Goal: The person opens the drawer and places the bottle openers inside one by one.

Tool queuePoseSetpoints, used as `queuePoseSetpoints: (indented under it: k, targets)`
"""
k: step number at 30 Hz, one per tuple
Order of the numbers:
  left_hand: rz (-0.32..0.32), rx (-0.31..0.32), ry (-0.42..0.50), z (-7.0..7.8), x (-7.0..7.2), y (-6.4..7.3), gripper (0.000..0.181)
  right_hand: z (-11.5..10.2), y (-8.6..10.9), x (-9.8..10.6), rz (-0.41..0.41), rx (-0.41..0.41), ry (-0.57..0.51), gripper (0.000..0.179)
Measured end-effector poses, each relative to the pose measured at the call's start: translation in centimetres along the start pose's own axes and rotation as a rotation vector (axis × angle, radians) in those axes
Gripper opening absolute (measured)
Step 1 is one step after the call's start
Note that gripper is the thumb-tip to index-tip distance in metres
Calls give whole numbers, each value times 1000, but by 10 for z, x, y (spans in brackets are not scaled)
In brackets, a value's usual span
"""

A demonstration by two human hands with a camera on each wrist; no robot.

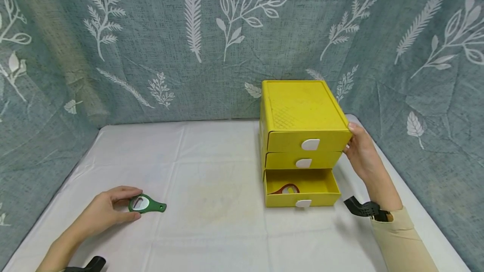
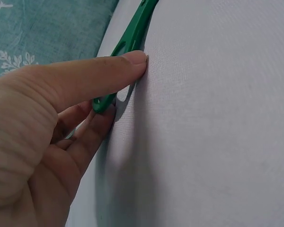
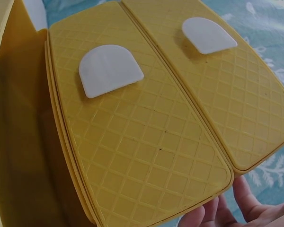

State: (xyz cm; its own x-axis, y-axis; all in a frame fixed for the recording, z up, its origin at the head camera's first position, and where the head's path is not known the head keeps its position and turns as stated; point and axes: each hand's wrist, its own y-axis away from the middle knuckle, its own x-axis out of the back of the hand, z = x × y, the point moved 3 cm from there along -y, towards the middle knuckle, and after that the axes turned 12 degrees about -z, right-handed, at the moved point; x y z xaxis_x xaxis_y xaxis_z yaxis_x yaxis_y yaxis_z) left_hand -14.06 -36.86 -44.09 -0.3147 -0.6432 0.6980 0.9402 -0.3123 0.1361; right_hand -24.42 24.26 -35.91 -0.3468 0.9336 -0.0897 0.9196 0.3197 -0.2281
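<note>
My left hand (image 1: 107,209) pinches a green bottle opener (image 1: 154,206) by its round metal-centred head, low over the white cloth. In the left wrist view the thumb (image 2: 99,75) lies along one side of the opener and the other fingers are on its far side. At the right, my right hand (image 1: 364,152) rests against the side of a yellow drawer cabinet (image 1: 306,104), near its front corner. The cabinet's bottom drawer (image 1: 276,200) is pulled out, with a red bottle opener (image 1: 289,188) lying inside. White tabs (image 3: 111,71) mark the closed upper drawers.
A white cloth (image 1: 211,204) covers the table. Behind and beside it hangs a blue-green curtain (image 1: 211,87) with white leaf prints. The cabinet stands near the table's back right edge.
</note>
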Motion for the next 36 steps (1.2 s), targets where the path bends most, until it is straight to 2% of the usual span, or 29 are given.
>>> queuePoseSetpoints:
  k: [8, 12, 16, 23, 29, 32, 36]
  targets:
    - [4, 31, 43, 1, -3, 3, 63, 0, 0, 0, 5, -1, -1, 34]
    - [43, 47, 15, 4, -3, 4, 61, 0, 0, 0, 10, -8, -4, 35]
    - [90, 34, 2, 6, -3, 4, 60, 0, 0, 1, 12, -12, 4, 36]
    - [178, -84, 17, 25, -8, 1, 53, 2, 0, 2, 13, -12, -10, 32]
    - [236, -169, 31, 46, -17, -10, 49, 2, 0, 2, 18, -19, -25, 32]
    - [262, -228, 73, 63, -23, -16, 49, 1, 0, 2, 21, -32, -8, 37]
    - [291, -375, 176, 93, -40, -28, 49, 1, 1, 2, 21, -35, 7, 39]
